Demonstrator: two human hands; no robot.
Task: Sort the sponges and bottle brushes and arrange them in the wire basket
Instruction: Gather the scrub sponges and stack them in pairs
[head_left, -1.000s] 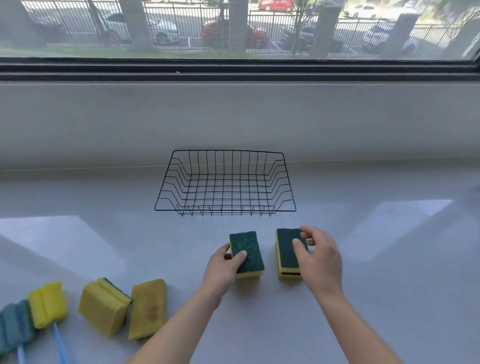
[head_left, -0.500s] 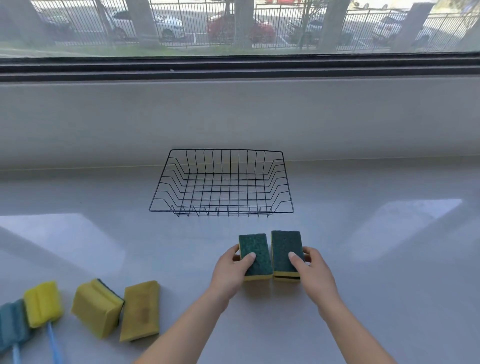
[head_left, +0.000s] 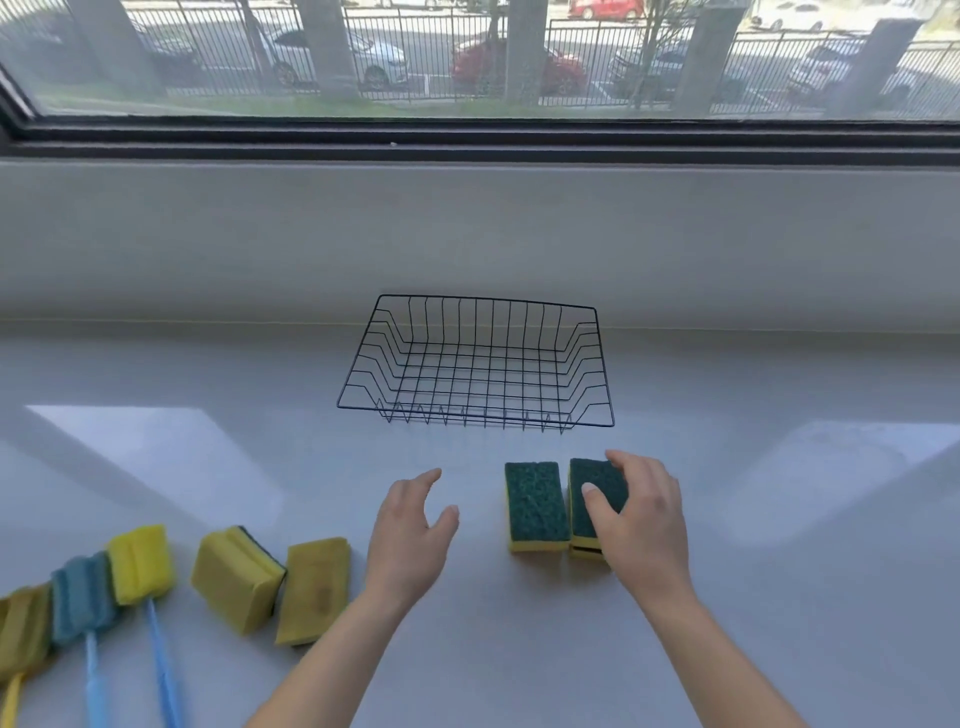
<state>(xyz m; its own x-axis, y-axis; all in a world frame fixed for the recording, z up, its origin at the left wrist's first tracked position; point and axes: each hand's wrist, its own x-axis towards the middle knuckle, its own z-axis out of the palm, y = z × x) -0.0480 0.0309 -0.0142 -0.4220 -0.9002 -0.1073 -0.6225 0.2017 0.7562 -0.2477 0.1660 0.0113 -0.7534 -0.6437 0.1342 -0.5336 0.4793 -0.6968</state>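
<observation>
Right hand (head_left: 639, 519) grips a rectangular yellow foam sponge with coarse green top (head_left: 597, 470), touching its twin sponge (head_left: 535, 501). Left hand (head_left: 410, 535) hovers, fingers loosely spread, empty.

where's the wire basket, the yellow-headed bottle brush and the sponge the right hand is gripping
wire basket (head_left: 475, 417), head view, front rim
yellow-headed bottle brush (head_left: 141, 564), head view, sponge head
green-topped sponge (head_left: 587, 470), head view, green scouring top

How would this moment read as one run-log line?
left hand: open, free | right hand: grips right green-topped sponge | left green-topped sponge: beside it, on counter | wire basket: empty
</observation>
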